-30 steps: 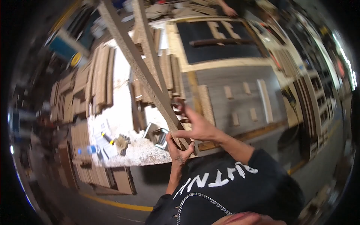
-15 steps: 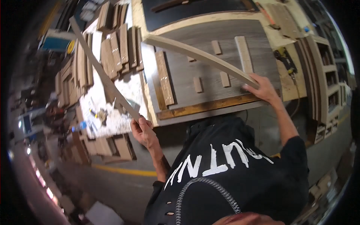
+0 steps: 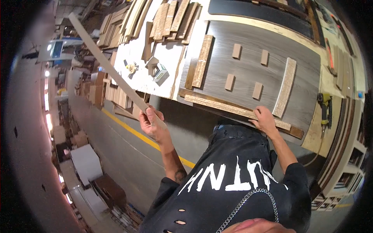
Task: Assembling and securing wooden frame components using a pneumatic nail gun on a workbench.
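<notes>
My left hand point(image 3: 152, 123) is closed round the near end of a long wooden strip point(image 3: 105, 62), which slants up and away to the far left. My right hand point(image 3: 265, 121) grips a second wooden strip point(image 3: 225, 108) with a speckled face, lying along the near edge of a grey wood-grain panel point(image 3: 248, 70). Beside that strip runs a dark brown strip point(image 3: 297, 132). Short speckled strips lie near the panel's left side point(image 3: 203, 62) and right side point(image 3: 285, 87). Several small wooden blocks, one of them a near-left block point(image 3: 229, 82), rest on the panel between them.
Stacked wooden pieces point(image 3: 171, 19) cover the far part of a white-topped table point(image 3: 171, 58) to the left. A small box point(image 3: 159, 73) and a yellow-black tool point(image 3: 130, 68) lie there. Right of the panel are a yellow-green power tool point(image 3: 324, 110) and an orange-handled tool point(image 3: 330, 60).
My right hand has lowered its strip from a slant above the panel onto the near edge. My left hand still holds the other strip out to the left. The view has shifted left.
</notes>
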A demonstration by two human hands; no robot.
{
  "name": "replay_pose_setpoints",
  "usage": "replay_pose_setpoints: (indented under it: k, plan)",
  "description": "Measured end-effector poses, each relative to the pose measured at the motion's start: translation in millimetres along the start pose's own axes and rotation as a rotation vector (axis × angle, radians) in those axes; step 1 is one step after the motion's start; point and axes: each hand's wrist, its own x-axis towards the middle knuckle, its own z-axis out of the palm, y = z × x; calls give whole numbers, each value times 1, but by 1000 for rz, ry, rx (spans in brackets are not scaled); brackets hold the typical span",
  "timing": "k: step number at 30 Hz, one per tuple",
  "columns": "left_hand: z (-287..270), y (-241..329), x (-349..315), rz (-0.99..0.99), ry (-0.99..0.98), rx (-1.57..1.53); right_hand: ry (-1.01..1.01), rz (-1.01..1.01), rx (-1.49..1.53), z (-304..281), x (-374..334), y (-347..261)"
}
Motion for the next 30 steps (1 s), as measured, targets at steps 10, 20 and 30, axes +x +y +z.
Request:
replay_pose_setpoints:
  k: [10, 20, 30]
  plan:
    - [-10, 13, -28, 57, 72, 179, -23, 64, -91, 6, 16, 26]
    - [-27, 3, -23, 87, 160, 119, 94, 145, -81, 11, 5, 23]
    - [1, 28, -29, 33, 137, 305, 108, 119, 66, 17, 7, 20]
